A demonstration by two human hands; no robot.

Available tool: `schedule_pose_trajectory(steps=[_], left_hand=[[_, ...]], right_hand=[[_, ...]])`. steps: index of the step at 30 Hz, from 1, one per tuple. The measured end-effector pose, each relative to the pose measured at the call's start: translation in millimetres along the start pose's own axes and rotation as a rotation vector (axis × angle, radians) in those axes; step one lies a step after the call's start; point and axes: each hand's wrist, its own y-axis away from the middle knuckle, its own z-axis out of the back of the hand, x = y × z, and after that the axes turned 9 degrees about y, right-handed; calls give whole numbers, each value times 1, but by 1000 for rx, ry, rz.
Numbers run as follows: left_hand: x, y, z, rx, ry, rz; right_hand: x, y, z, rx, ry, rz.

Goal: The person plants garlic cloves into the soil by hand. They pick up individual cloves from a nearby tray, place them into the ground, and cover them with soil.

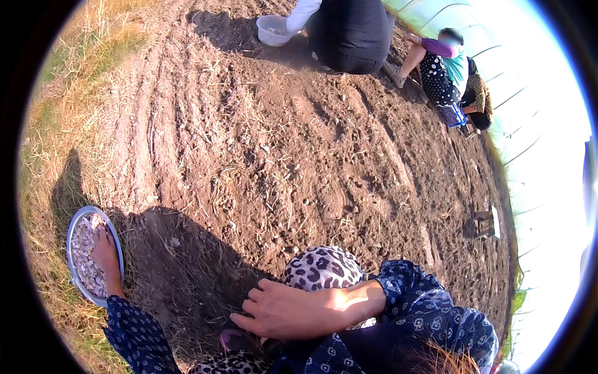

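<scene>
My left hand [105, 252] reaches into a round metal basin [119, 248] on the ground at the far left. The basin is full of small pale pinkish pieces that look like garlic cloves [84, 248]; the fingertips rest among them, and whether they grip any cannot be told. My right hand [285, 310] lies in front of my body, palm down with the fingers loosely curled, beside my knee in leopard-print cloth [322, 269]. Nothing shows in it, but its palm is hidden. Between the hands is tilled brown soil [187, 271], partly in my shadow.
A person in dark clothing [350, 37] bends over at the top, one hand at a white bowl [272, 30]. Two people [444, 79] sit low at upper right. A small stool [487, 222] stands before the plastic sheeting [542, 163]. Dry grass [46, 154] edges the left.
</scene>
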Motion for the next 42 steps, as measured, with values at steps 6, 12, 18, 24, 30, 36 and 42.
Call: schedule_pose_trajectory(steps=[6,12,18,24,30,36,42], left_hand=[[44,-22,22,-289,194,159],[98,-47,57,-361,920,698],[77,-10,65,-351,1582,1042],[123,-23,55,-228,1884,1056],[126,-37,39,-172,2232,1022],[133,-51,59,-110,2340,1007],[75,-23,51,-98,2134,1030]], right_hand=[[7,10,14,25,4,26],[11,15,11,-39,26,21],[21,23,1,-68,64,-26],[22,27,1,-86,104,-46],[21,35,1,-128,108,-32],[22,33,0,-143,109,-46],[24,34,-11,-89,47,-91]])
